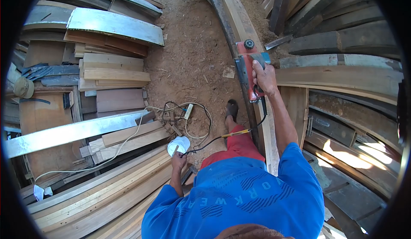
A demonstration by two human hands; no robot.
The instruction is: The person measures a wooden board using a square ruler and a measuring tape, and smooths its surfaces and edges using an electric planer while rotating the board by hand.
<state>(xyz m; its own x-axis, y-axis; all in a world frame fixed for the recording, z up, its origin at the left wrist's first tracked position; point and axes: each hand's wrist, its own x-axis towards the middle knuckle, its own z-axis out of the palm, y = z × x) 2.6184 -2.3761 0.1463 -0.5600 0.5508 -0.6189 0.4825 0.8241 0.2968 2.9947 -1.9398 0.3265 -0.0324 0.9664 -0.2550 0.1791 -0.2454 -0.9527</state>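
Observation:
My right hand (264, 77) is wrapped round the handle of a red electric planer (249, 61) with a black front knob. The planer rests on a long wooden beam (240, 16) that runs away from me on my right. From the planer's back end, a black power cord (214, 139) loops across to my left side. My left hand (178, 160) is closed on that cord. Just beyond it is a white round object (178, 145), partly overlapped by the hand; I cannot tell whether the two touch.
A white power strip (188, 111) and a tangled pale cable (209, 123) lie on the shaving-covered ground (184, 59). Stacked boards (115, 68) line the left, with long planks (98, 187) near me. More timber (342, 74) is piled on the right.

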